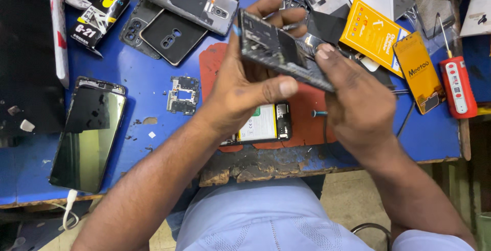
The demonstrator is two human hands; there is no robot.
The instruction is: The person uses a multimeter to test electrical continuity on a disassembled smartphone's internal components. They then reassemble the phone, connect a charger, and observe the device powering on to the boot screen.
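I've got the left hand (245, 90) wrapped round a dark phone mid-frame (279, 49), thumb pressed along its near edge, fingers curled behind the far side. Right hand (358, 103) pinches the frame's right end w/ thumb and forefinger; both closed on it, holding it tilted above the bench, not touching the surface.

Progress, as I judge it: the frame is bare of screen and back cover, so strip-down looks well along. Can't tell if anything's still screwed into it; the inner face is too busy to read.

Right under the hands sits an opened phone body (263, 123) w/ its white battery showing, lying on a red mat (307, 123). A small blue-tipped screw or bit (318, 113) lies on the mat just beside it. So reassembly doesn't look started.

Further out on the blue bench (153, 77): a loose small circuit shield (182, 95) to the left, a dark glossy phone (88, 133) w/ a white cable at the near left edge, two back covers (169, 33) up top, a glue tube (102, 18) top left. To the right, orange battery packs (417, 69) and a red-handled screwdriver (458, 85).
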